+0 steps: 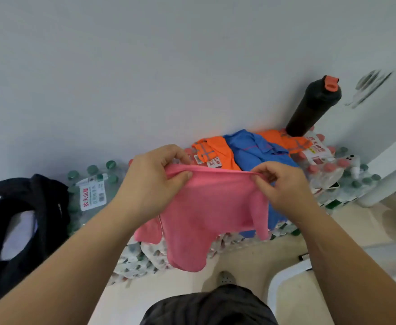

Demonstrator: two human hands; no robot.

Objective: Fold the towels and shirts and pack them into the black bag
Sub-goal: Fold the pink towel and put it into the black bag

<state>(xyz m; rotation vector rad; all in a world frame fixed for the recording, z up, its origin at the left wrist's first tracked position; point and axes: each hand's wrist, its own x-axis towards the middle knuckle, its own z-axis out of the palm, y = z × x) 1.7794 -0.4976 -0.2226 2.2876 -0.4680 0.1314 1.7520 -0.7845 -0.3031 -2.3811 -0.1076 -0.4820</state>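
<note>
Above stacked bottles [91, 195], both hands, left [150, 181] and right [279, 186], pinch a pink towel's [206, 216] top edge; it hides part of the blue shirt [255, 146]; the black bag [16, 226] is cut off.

A single head-worn camera — looking forward and down, close over the pink fleecy towel [211, 207], facing the pale grey wall [145, 66].

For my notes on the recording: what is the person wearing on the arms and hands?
Nothing shows: the left hand and right hand have no gloves, rings or watch. Both forearms are without sleeves as far as the picture reaches.
</note>
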